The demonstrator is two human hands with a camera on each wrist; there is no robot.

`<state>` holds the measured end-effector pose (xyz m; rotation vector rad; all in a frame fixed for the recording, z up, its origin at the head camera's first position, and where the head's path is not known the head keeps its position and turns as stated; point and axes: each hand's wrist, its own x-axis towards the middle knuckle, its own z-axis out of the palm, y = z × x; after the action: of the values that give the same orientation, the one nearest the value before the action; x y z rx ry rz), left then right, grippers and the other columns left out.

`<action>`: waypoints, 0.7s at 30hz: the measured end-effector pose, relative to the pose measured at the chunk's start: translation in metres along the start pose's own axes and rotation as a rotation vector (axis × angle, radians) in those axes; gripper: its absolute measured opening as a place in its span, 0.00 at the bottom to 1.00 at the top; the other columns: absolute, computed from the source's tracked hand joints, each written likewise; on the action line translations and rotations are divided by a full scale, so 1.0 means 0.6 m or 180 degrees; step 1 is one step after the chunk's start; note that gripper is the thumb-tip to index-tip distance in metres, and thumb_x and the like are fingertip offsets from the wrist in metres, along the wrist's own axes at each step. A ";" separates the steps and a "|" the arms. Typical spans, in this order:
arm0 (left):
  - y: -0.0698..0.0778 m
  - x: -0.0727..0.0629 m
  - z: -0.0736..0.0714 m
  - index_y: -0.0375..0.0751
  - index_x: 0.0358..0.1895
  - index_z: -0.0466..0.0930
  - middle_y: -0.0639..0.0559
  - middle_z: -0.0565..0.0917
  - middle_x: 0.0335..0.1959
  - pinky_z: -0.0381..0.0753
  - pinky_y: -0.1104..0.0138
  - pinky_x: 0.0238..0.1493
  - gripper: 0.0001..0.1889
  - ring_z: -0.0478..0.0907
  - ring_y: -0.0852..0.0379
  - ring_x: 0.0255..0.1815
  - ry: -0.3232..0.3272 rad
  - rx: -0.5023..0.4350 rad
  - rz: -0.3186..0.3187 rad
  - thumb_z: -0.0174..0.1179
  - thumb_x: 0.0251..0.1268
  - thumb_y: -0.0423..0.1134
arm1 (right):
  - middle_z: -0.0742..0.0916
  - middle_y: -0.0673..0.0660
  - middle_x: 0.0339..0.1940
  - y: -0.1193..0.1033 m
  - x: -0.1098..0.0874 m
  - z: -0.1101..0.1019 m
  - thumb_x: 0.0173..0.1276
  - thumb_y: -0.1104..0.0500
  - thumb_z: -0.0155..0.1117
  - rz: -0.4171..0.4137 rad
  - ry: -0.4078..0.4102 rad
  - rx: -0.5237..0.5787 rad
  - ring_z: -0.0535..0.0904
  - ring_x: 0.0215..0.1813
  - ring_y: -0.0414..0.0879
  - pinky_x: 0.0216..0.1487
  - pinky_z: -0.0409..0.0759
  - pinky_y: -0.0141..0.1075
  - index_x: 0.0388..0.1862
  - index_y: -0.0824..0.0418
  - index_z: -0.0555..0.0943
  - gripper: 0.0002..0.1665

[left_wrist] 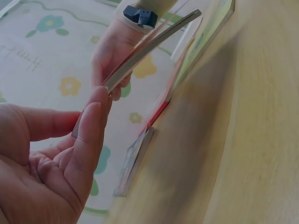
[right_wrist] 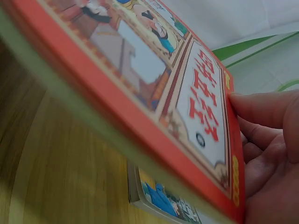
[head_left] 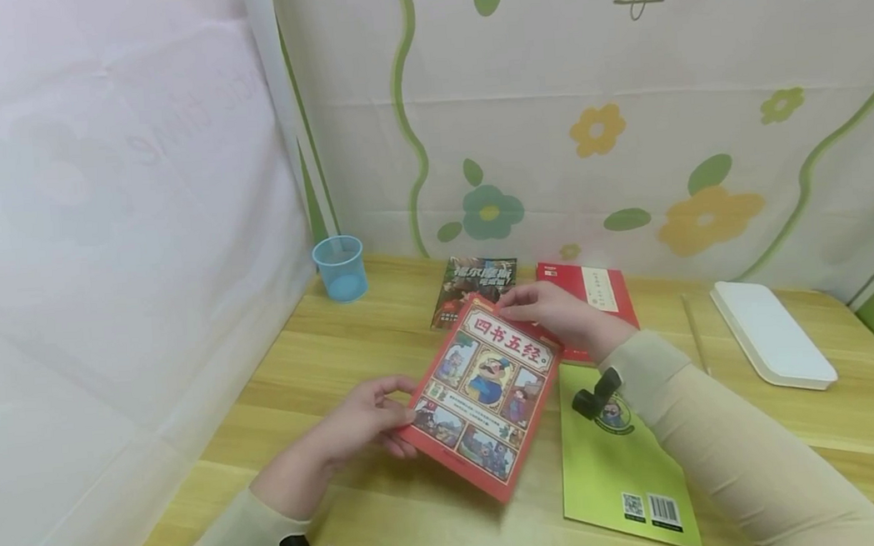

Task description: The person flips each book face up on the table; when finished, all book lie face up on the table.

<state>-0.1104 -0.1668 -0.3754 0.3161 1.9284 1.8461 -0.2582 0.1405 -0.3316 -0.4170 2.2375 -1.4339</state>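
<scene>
A red comic-style book (head_left: 481, 387) is held tilted above the table, its illustrated cover with large Chinese characters facing up. My left hand (head_left: 367, 419) pinches its lower left edge between thumb and fingers. At the top edge, my right hand (head_left: 548, 312) grips the cover with the thumb on top; its fingers go under the book. The left wrist view shows the book (left_wrist: 149, 49) edge-on, raised off the wood. In the right wrist view the cover (right_wrist: 201, 98) fills much of the picture, beside my right hand (right_wrist: 271, 144).
Behind lie a dark-covered book (head_left: 457, 293) and a red book (head_left: 614, 291), partly hidden. A yellow-green book (head_left: 615, 479) lies under my right forearm. A thin stick (head_left: 693, 332) and a white slab-like object (head_left: 774, 332) are at right, a blue cup (head_left: 342, 270) at back left.
</scene>
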 end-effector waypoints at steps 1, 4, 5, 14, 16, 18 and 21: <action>-0.001 -0.001 -0.002 0.28 0.61 0.69 0.33 0.86 0.35 0.87 0.57 0.32 0.19 0.86 0.45 0.27 0.0014 -0.0014 0.0001 0.57 0.69 0.30 | 0.82 0.60 0.52 0.001 0.000 -0.001 0.70 0.52 0.66 0.0019 -0.0005 -0.0010 0.81 0.49 0.56 0.46 0.85 0.44 0.53 0.57 0.82 0.17; -0.004 -0.006 -0.008 0.28 0.62 0.68 0.33 0.86 0.36 0.87 0.58 0.32 0.21 0.86 0.44 0.28 0.0055 -0.0031 -0.0007 0.57 0.69 0.31 | 0.82 0.60 0.52 0.006 -0.001 -0.004 0.70 0.51 0.66 0.0037 -0.0032 -0.0020 0.81 0.51 0.56 0.47 0.84 0.44 0.54 0.58 0.82 0.18; -0.005 -0.008 -0.010 0.29 0.63 0.68 0.33 0.86 0.36 0.87 0.57 0.33 0.21 0.86 0.44 0.29 0.0072 -0.0040 -0.0012 0.57 0.69 0.31 | 0.83 0.60 0.52 0.009 -0.001 -0.005 0.70 0.51 0.66 0.0028 -0.0045 -0.0019 0.81 0.51 0.55 0.47 0.84 0.44 0.54 0.58 0.82 0.18; -0.011 -0.022 -0.028 0.28 0.63 0.68 0.34 0.86 0.36 0.87 0.53 0.35 0.22 0.86 0.44 0.29 0.0239 -0.0076 -0.0009 0.57 0.69 0.33 | 0.85 0.63 0.46 0.024 -0.003 -0.009 0.71 0.55 0.64 -0.0133 -0.0185 0.0066 0.82 0.42 0.54 0.45 0.84 0.51 0.50 0.65 0.81 0.15; -0.012 -0.026 -0.030 0.28 0.63 0.67 0.34 0.86 0.36 0.87 0.54 0.34 0.22 0.86 0.44 0.29 0.0294 -0.0089 -0.0010 0.57 0.69 0.32 | 0.85 0.62 0.43 0.028 -0.003 -0.011 0.71 0.55 0.64 -0.0134 -0.0202 0.0053 0.81 0.38 0.52 0.40 0.85 0.51 0.49 0.65 0.81 0.15; -0.013 -0.030 -0.033 0.26 0.63 0.66 0.34 0.86 0.35 0.87 0.55 0.33 0.23 0.86 0.44 0.29 0.0330 -0.0103 0.0005 0.57 0.69 0.32 | 0.85 0.62 0.41 0.032 -0.003 -0.013 0.71 0.55 0.65 -0.0111 -0.0207 0.0059 0.79 0.36 0.53 0.38 0.85 0.50 0.48 0.64 0.81 0.15; -0.017 -0.034 -0.036 0.26 0.64 0.66 0.35 0.85 0.35 0.87 0.58 0.32 0.23 0.86 0.45 0.28 0.0367 -0.0121 0.0009 0.57 0.70 0.32 | 0.84 0.61 0.38 0.036 -0.003 -0.014 0.71 0.55 0.65 -0.0100 -0.0214 0.0062 0.78 0.39 0.60 0.36 0.85 0.48 0.48 0.64 0.81 0.15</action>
<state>-0.1015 -0.1961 -0.3822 0.2045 1.9661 1.9389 -0.2612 0.1567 -0.3482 -0.4889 2.1712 -1.4348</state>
